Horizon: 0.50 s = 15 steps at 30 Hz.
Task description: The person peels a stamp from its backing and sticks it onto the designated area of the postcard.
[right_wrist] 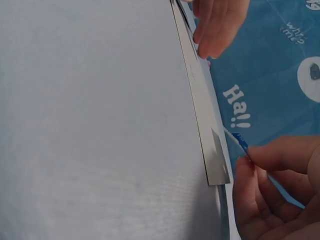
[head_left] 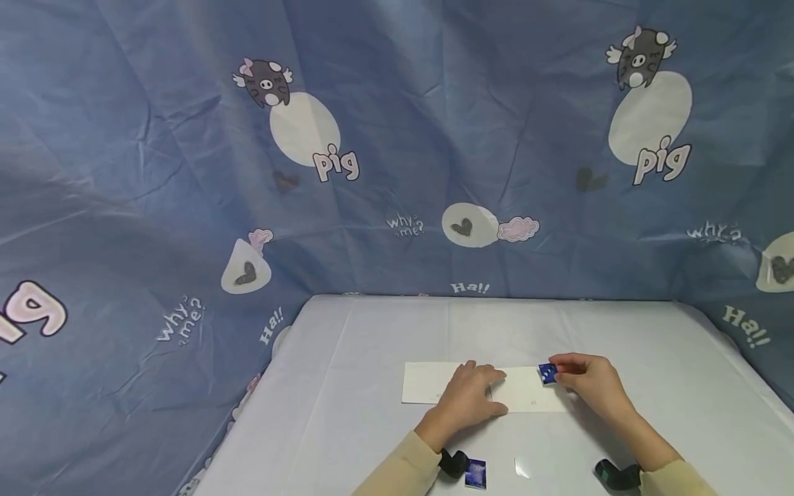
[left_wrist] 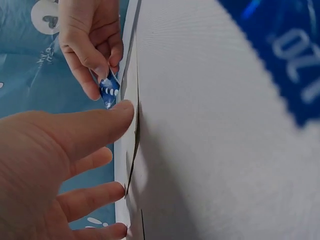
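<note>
**Blue stamp held at the corner of a white envelope**

On the pale bench (head_left: 347,413) a long white envelope (head_left: 533,398) lies flat, at the twelve o'clock side of the person. The left hand (head_left: 471,396) rests on its middle with the fingers straight and spread, pressing it down and holding nothing. The right hand (head_left: 592,382) is at the envelope's three o'clock end, with thumb and forefinger pinching a small blue stamp (head_left: 548,373) at the upper corner there. From the wrist views the stamp stands tilted on edge, right at the envelope, though I cannot tell whether it touches. Another small blue square (head_left: 475,474) lies on the bench at six o'clock, near the left wrist. A blue cloth (head_left: 155,207) printed with pigs hangs behind the bench.
</note>
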Tool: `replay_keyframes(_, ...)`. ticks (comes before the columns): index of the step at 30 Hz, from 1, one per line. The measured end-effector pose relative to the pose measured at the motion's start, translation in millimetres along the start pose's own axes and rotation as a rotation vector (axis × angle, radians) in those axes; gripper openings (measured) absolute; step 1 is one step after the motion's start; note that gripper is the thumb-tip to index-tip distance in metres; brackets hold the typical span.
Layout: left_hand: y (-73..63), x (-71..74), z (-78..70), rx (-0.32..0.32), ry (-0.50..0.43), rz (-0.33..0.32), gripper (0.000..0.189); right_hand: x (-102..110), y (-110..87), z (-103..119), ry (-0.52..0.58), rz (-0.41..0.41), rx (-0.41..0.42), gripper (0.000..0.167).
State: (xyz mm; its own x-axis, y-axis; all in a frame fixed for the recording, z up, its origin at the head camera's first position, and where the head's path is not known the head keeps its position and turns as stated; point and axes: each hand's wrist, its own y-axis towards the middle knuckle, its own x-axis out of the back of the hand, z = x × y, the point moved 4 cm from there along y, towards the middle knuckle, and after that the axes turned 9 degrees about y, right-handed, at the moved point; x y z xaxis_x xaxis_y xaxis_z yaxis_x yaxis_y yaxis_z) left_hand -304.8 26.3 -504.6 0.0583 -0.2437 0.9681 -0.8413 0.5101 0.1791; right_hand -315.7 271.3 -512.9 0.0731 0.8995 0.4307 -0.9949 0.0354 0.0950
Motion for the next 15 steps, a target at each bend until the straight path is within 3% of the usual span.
replay_keyframes(8,0.4,-6.0,2.9,0.014,0.019,0.013,0.056,-3.0,2.4,-5.7,0.004,0.035,-0.057,0.031)
replay_keyframes(15,-0.4,-8.9,7.9,0.058,0.038,0.038,0.055,-3.8,4.2,-6.1,-0.060,0.042,-0.035,0.031)
